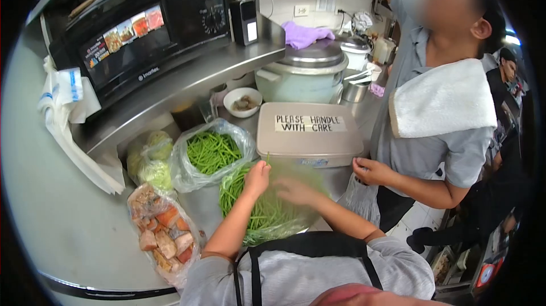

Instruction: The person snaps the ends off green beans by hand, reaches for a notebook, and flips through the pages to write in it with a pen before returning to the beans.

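My left hand [257, 179] is closed over the near bag, with the thin tip of a green bean [268, 158] sticking up from its fingers. My right hand [297, 190] is beside it, smeared by motion, so its fingers cannot be made out. Below both hands lies an open clear plastic bag [293, 227] full of long green beans [230, 195]. Behind and to the left, a second clear bag [181, 164] holds short cut green beans [212, 152].
A lidded box [310, 144] stands behind my hands, before a large rice cooker [301, 81]. Bagged orange-pink chunks [166, 240] and bagged cabbage [156, 161] are at left. A white bowl [243, 103] sits under the microwave shelf [187, 92]. A co-worker [421, 101] stands close at right.
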Motion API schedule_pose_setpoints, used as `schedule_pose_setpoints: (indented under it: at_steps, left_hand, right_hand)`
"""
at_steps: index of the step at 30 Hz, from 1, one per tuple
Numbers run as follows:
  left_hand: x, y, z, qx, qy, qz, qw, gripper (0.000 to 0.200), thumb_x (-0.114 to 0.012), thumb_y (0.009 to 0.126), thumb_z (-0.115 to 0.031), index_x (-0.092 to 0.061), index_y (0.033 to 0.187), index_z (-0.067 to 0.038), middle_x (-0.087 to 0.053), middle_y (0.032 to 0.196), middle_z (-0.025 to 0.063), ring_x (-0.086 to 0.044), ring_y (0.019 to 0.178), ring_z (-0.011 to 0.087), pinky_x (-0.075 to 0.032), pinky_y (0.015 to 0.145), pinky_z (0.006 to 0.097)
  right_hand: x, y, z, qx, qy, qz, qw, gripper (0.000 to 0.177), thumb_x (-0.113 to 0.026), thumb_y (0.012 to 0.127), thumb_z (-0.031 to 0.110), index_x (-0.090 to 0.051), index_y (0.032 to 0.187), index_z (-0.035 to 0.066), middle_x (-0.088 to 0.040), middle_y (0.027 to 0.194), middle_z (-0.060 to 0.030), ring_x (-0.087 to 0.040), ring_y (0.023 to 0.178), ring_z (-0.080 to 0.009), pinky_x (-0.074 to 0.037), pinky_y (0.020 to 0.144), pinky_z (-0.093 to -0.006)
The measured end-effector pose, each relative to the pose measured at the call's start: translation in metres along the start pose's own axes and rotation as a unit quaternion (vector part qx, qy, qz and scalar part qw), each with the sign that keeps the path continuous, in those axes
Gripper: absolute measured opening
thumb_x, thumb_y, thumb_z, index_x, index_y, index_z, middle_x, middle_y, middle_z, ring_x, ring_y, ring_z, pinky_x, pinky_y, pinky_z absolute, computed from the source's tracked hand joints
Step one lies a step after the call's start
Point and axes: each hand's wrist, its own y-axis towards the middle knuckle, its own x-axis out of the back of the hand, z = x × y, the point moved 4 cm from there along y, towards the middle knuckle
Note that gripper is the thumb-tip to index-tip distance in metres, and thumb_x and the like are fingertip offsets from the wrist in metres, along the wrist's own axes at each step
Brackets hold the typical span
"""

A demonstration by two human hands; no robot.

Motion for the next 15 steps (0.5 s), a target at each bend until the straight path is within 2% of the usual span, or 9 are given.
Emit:
schedule_pose_setpoints:
  at_steps: [2,3,6,7,9,11,14,15]
  left_hand:
    - [0.004,-0.004,-0.025,-0.043,-0.112,0.023,0.993,0.015,-0.042,0.083,-0.015,-0.050,0.084,-0.003,-0.054,0.072,0.0096,-0.052,0.071,0.0206,-0.041,0.066,0.0314]
    - [0.006,-0.006,-0.036,-0.063,-0.167,0.036,0.983,0.013,-0.041,0.084,-0.012,-0.049,0.084,-0.001,-0.054,0.071,0.0067,-0.051,0.071,0.0150,-0.041,0.067,0.0275]
    - [0.010,-0.013,-0.058,-0.064,-0.305,0.065,0.948,0.013,-0.038,0.086,-0.010,-0.048,0.086,-0.002,-0.053,0.073,0.0032,-0.050,0.072,0.0105,-0.040,0.069,0.0252]
    - [0.013,-0.016,-0.063,-0.051,-0.319,0.058,0.944,0.014,-0.039,0.086,-0.012,-0.049,0.087,-0.003,-0.054,0.074,0.0036,-0.050,0.070,0.0106,-0.039,0.068,0.0240]
    - [0.022,-0.025,-0.073,-0.010,-0.364,0.064,0.929,0.014,-0.039,0.086,-0.013,-0.049,0.087,-0.004,-0.055,0.074,0.0035,-0.049,0.069,0.0096,-0.039,0.066,0.0223]
    - [0.026,-0.029,-0.076,0.009,-0.396,0.067,0.916,0.014,-0.038,0.086,-0.014,-0.049,0.087,-0.005,-0.055,0.074,0.0034,-0.048,0.067,0.0087,-0.038,0.063,0.0211]
    - [0.030,-0.031,-0.066,0.015,-0.413,0.064,0.908,0.014,-0.038,0.086,-0.014,-0.049,0.087,-0.006,-0.056,0.074,0.0030,-0.048,0.066,0.0078,-0.037,0.060,0.0204]
    - [0.032,-0.032,-0.063,0.021,-0.411,0.062,0.909,0.014,-0.037,0.086,-0.014,-0.049,0.087,-0.006,-0.056,0.074,0.0028,-0.048,0.065,0.0077,-0.037,0.060,0.0205]
  right_hand:
    - [0.007,0.009,0.006,0.066,-0.040,-0.060,0.995,0.042,-0.055,0.075,0.023,-0.045,0.111,0.003,-0.048,0.106,-0.0176,-0.050,0.092,-0.0289,-0.041,0.077,-0.0341]
    - [0.012,0.008,0.003,0.027,-0.043,-0.085,0.995,0.044,-0.055,0.076,0.023,-0.043,0.112,0.001,-0.049,0.105,-0.0183,-0.051,0.089,-0.0305,-0.041,0.077,-0.0349]
    - [0.027,0.006,0.037,-0.049,0.018,-0.094,0.994,0.044,-0.054,0.077,0.024,-0.042,0.113,0.001,-0.052,0.099,-0.0189,-0.053,0.086,-0.0305,-0.041,0.077,-0.0348]
    - [0.029,0.004,0.049,0.017,-0.025,-0.137,0.990,0.034,-0.051,0.080,0.023,-0.047,0.104,0.000,-0.056,0.085,-0.0146,-0.055,0.075,-0.0243,-0.043,0.071,-0.0317]
    - [0.025,0.003,0.052,-0.033,0.033,-0.074,0.996,0.026,-0.049,0.082,0.022,-0.049,0.096,0.000,-0.056,0.078,-0.0105,-0.054,0.070,-0.0187,-0.044,0.067,-0.0292]
    - [0.022,-0.002,0.059,-0.075,0.092,-0.039,0.992,0.019,-0.044,0.085,0.019,-0.051,0.081,0.001,-0.055,0.070,-0.0034,-0.051,0.063,-0.0110,-0.043,0.062,-0.0247]
    - [0.014,-0.006,0.051,-0.066,0.210,-0.068,0.973,0.020,-0.043,0.085,0.018,-0.051,0.079,0.001,-0.054,0.068,-0.0028,-0.051,0.063,-0.0100,-0.043,0.061,-0.0237]
    - [0.009,-0.007,0.044,-0.068,0.258,-0.107,0.958,0.019,-0.043,0.085,0.016,-0.051,0.076,0.001,-0.054,0.067,-0.0024,-0.050,0.062,-0.0093,-0.043,0.059,-0.0227]
